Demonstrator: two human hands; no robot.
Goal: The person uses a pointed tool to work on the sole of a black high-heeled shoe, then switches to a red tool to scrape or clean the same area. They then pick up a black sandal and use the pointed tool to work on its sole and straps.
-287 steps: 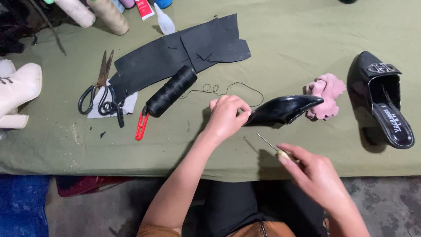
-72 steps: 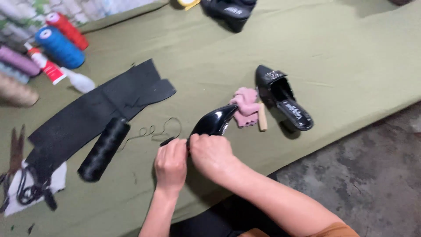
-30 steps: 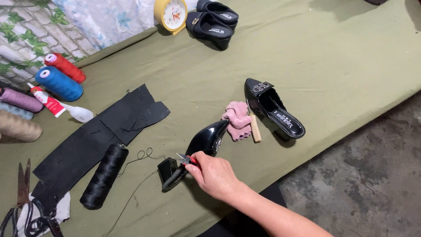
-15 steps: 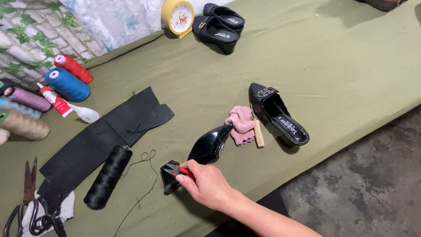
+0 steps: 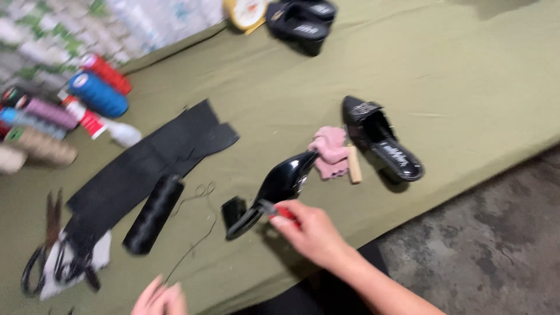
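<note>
Olive worktop point(image 5: 466, 70), frame blurry. Glossy black shoe point(image 5: 280, 184) lies near front edge, mid-table. Right hand point(image 5: 309, 230) fingers closed on red-handled tool point(image 5: 281, 211), probably snips, touching the shoe. Left hand point(image 5: 158, 298) at front edge, fingers curled, grip unclear.

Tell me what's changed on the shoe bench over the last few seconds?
The left hand let go of the glossy black shoe and dropped to the near table edge. The right hand swapped its awl for a red-handled tool, now at the shoe. The black thread spool, leather sheet, pink cloth and black mule stayed where they were.
</note>
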